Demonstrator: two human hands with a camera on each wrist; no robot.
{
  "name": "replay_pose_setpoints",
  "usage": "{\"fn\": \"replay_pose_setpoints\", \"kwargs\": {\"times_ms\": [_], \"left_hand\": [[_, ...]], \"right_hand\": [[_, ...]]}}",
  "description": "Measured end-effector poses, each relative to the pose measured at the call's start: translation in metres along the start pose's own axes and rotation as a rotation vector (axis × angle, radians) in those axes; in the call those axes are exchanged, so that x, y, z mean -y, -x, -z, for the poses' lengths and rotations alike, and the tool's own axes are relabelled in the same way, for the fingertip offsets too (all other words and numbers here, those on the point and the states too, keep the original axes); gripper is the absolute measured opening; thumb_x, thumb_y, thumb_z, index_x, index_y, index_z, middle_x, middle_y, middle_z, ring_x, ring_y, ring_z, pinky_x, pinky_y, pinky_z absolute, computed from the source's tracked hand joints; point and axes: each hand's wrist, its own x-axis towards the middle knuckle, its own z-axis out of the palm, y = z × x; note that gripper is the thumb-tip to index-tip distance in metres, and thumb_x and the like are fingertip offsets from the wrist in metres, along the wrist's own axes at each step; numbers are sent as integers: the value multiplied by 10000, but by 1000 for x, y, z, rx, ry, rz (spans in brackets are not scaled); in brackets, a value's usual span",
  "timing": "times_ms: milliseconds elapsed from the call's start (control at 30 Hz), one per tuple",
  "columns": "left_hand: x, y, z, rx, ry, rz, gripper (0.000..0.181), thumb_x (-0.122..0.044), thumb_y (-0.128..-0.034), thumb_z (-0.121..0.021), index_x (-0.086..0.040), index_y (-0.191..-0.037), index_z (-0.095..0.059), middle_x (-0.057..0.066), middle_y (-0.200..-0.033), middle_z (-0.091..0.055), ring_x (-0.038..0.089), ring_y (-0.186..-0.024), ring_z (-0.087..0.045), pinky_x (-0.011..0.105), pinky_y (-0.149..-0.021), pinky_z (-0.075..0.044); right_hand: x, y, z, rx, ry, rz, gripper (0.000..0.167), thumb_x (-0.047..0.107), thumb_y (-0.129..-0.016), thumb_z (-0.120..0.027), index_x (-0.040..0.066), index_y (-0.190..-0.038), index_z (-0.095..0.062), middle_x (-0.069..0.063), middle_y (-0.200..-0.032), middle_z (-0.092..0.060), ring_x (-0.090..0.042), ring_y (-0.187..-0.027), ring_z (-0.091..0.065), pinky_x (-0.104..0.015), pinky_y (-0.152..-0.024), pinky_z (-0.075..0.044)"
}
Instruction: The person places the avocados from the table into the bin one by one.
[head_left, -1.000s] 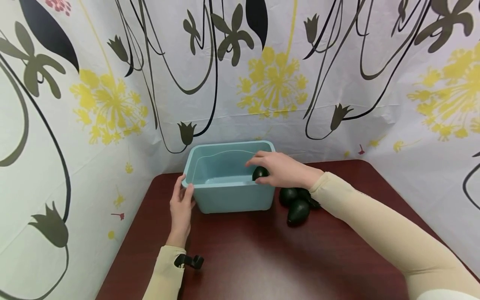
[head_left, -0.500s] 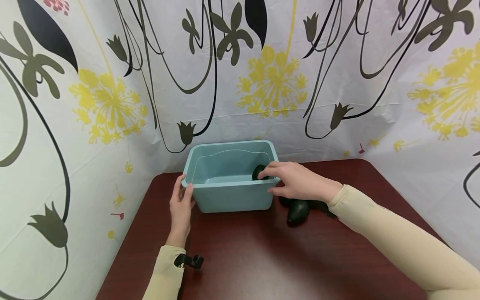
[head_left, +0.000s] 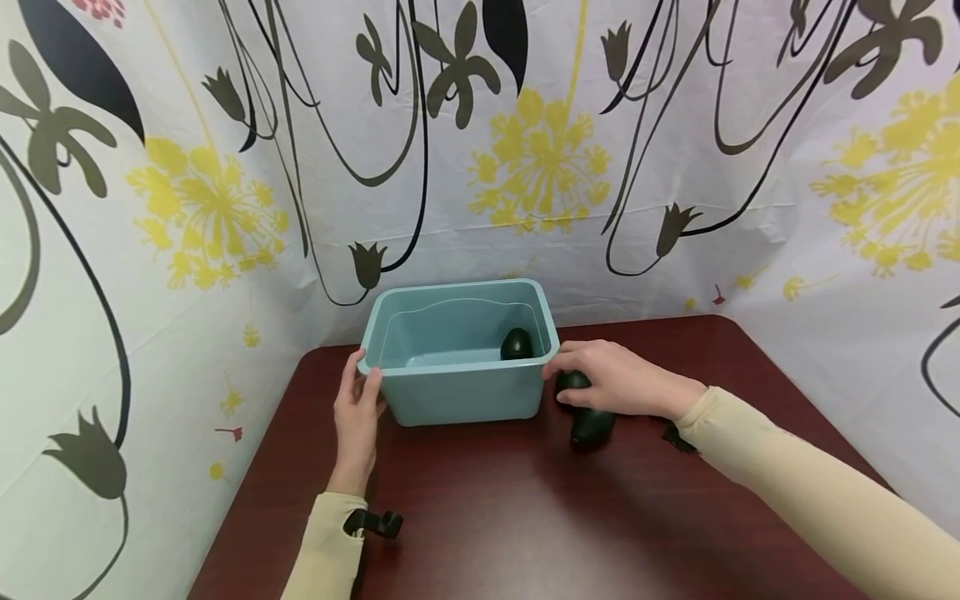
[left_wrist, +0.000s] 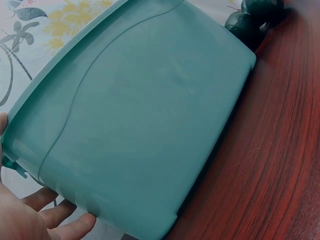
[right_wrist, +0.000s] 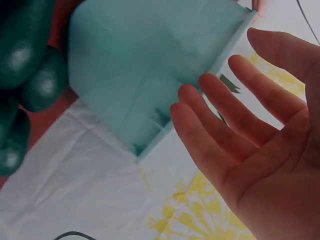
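A light blue plastic bin (head_left: 465, 396) stands on the table, with one dark green avocado (head_left: 517, 344) inside at its right end. My left hand (head_left: 356, 425) holds the bin's left front corner, thumb at the front and fingers round the side; the left wrist view shows the fingers (left_wrist: 75, 227) against the wall. My right hand (head_left: 618, 377) is beside the bin's right side, above several dark avocados (head_left: 592, 429), holding nothing. In the right wrist view its fingers (right_wrist: 220, 105) are spread and loosely bent, with avocados (right_wrist: 45, 80) to the left.
The dark red wooden table (head_left: 480, 517) extends in front of the bin. A white patterned cloth (head_left: 450, 208) hangs behind and at both sides. A black strap (head_left: 372, 523) is on the left wrist.
My right hand has let go of the avocado inside the bin and moved right and down, over the bin's rim to the avocados outside. My left hand has stayed on the bin's corner.
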Motion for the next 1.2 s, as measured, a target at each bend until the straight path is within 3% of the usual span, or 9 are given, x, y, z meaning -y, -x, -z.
{"fn": "replay_pose_setpoints", "kwargs": {"times_ms": [333,633,800,1033,1200], "left_hand": [[25,-9,4,-33,-18,-37,551,-465,-978,-629,-398,-1494,-446,162,-1456,-468,255,-1286,-500,644,-999,-406],[25,-9,4,-35,-20,-43,562,-490,-960,-641,-401,-1485,-458,132,-1441,-487,249,-1270,-515,637,-989,-421],[24,-9,4,-23,-17,-37,550,-459,-984,-623,-397,-1499,-441,153,-1462,-465,266,-1288,-501,653,-997,-400],[0,2,0,7,8,-25,578,-394,-1004,-619,-287,-1534,-417,190,-1475,-447,295,-1308,-480,641,-1017,-389],[15,-5,2,-10,3,-29,555,-440,-984,-628,-369,-1503,-446,136,-1459,-474,253,-1290,-499,627,-1010,-407]], "right_hand": [[-20,13,-22,69,-15,-59,285,246,-885,-786,280,-1155,-704,144,-1102,-605,-87,-1005,-602,-351,-844,-522],[-44,24,-43,102,1,-107,291,243,-868,-798,254,-1147,-717,48,-1125,-637,-123,-996,-612,-354,-819,-527],[-53,30,-51,111,-23,-133,301,216,-861,-805,184,-1150,-727,25,-1093,-627,-169,-936,-622,-349,-761,-522],[-62,39,-64,98,-23,-148,330,164,-829,-831,166,-1142,-728,3,-1064,-589,-102,-778,-596,-296,-682,-502],[-67,40,-69,96,-24,-159,412,132,-794,-849,171,-1179,-707,-15,-1092,-572,-88,-753,-582,-301,-673,-502]]}}
